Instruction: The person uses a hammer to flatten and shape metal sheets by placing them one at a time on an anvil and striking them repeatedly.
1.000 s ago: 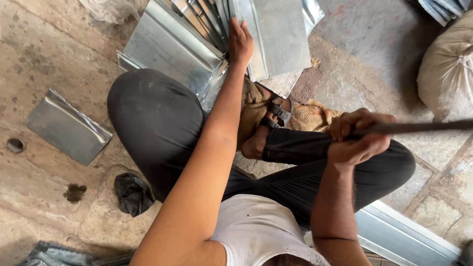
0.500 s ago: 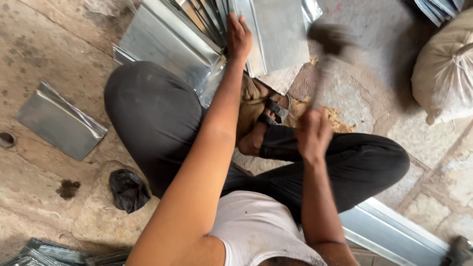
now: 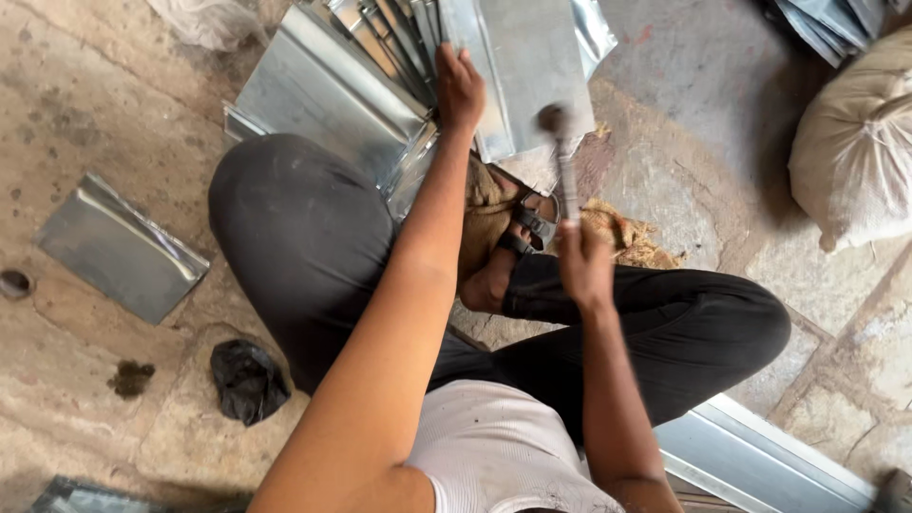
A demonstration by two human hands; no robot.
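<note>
Head view, the only one. I see the left hand (image 3: 460, 87) stretched out, palm down, pressing on a metal sheet (image 3: 532, 66) at the far edge of the floor (image 3: 85, 114); the fingers lie fairly flat over the sheet's edge, not curled round anything I can make out. The sheet is cut off by the top of the frame and overlaps a stack of similar sheets (image 3: 323, 90). The right hand (image 3: 583, 264) is closed round the handle of a hammer (image 3: 560, 161), which is motion-blurred; I cannot tell whether its head touches the sheet. A sandalled foot (image 3: 518, 237) rests on sacking, partly hidden by the left forearm. A single sheet (image 3: 119, 247) lies well apart at the left. A sack (image 3: 855, 152) is cut off at the right edge.
</note>
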